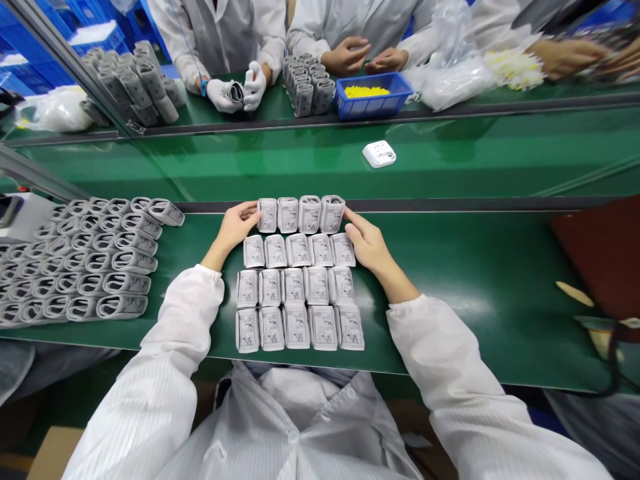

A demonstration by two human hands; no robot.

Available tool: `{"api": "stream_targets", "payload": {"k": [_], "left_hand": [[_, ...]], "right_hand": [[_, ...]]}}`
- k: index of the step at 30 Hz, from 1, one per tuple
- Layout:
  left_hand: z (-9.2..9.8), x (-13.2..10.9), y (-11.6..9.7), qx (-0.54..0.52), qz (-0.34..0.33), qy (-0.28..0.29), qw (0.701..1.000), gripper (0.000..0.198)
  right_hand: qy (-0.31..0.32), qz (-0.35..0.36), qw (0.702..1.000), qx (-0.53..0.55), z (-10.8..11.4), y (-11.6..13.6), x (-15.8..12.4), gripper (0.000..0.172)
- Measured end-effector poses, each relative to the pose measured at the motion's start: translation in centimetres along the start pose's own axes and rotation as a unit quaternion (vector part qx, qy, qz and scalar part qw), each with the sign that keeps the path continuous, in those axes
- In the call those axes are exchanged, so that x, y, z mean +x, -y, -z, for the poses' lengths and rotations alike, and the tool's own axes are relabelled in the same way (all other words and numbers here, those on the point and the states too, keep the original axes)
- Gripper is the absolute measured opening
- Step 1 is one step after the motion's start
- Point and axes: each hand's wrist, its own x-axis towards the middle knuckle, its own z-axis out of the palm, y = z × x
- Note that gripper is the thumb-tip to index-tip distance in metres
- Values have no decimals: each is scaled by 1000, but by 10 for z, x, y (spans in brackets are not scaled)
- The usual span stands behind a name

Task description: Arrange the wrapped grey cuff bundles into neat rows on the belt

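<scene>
Fingers (pixel 247 212) loosely spread on both bare hands, no pinch, the left hand (pixel 233 228) and right hand (pixel 367 243) against opposite ends of the top row. On the green assembly-line belt (pixel 450 300), between the hands, a block of rolled fabric cuffs (pixel 300 287) in four rows. Probably light, soft and springy; best held around the roll, over the printed label (pixel 310 215).

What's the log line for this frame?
left hand: fingers on left end of top row of rolled blood pressure cuffs | right hand: fingers on right end of row | surface: green conveyor belt
</scene>
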Motion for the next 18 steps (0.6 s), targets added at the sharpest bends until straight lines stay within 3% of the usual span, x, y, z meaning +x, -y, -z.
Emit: {"api": "stream_targets", "payload": {"k": [2, 10, 18], "left_hand": [[-1, 0, -1, -9, -8, 1, 1000, 49], [3, 1, -4, 3, -18, 32, 999, 54], [2, -1, -2, -34, -10, 66, 997, 37]], "right_hand": [[5, 5, 1000, -1, 0, -3, 0, 95], [43, 22, 999, -7, 1, -11, 2, 93], [63, 28, 997, -22, 2, -18, 3, 92]]}}
